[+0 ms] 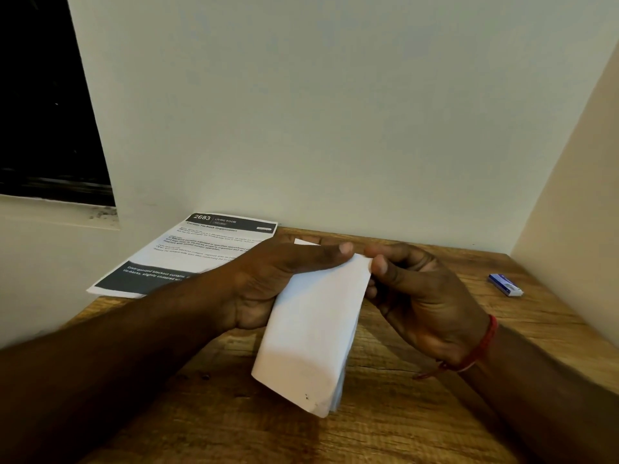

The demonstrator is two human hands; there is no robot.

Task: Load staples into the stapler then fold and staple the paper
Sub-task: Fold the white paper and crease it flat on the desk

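Observation:
A folded white paper [311, 333] is held above the wooden table [418, 413], its near end tilted down toward me. My left hand [268, 286] grips its left side, thumb on top and fingers underneath. My right hand [418, 296] pinches the far right corner between thumb and forefinger. A small blue staple box [505, 285] lies on the table at the right. No stapler is in view.
A printed sheet [187, 252] with dark header and footer bands lies at the back left, partly over the table edge. White walls close in behind and on the right. A dark window [43, 112] sits at upper left.

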